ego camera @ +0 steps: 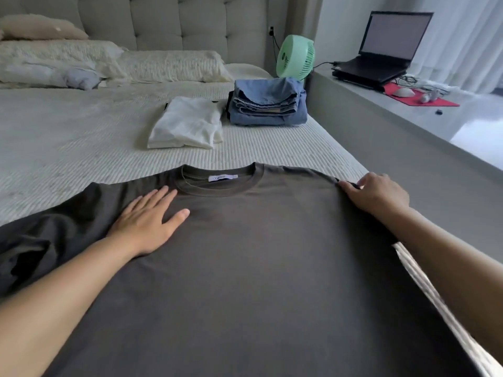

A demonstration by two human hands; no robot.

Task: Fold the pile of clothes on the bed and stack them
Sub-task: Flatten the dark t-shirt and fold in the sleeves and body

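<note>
Dark grey T-shirt [258,254]: spread flat, front up, on the near part of the bed [68,137], collar away from the person, white neck label [222,177] showing but its print too small to read. Hem cut off by the lower frame edge; the sleeve on the person's left lies rumpled and runs out of frame; the sleeve on the right is not visible, hidden under the forearm or over the mattress edge.

Left hand [148,220]: palm down, fingers straight and together, pressing flat on the shirt's chest just beside the collar. Holds nothing.

Right hand [378,194]: at the shirt's right shoulder seam, fingers curled, fingertips pinching a small ridge of dark fabric. The thumb is hidden behind the hand.

Folded white garment [187,123]: lies on the bedspread beyond the shirt, well apart from it. A dark item pokes out at its far edge, mostly hidden.

Folded blue denim stack [268,104]: just beside the white garment, near the bed's right edge; number of pieces unclear.

Green fan [296,59]: stands behind the denim, lower part hidden by it.

Pillows [109,63]: lie against the tufted headboard [177,23].

Open laptop [381,50]: on the ledge at right, with a mouse [405,91] on a red mat [424,100]; screen content blurred.
</note>
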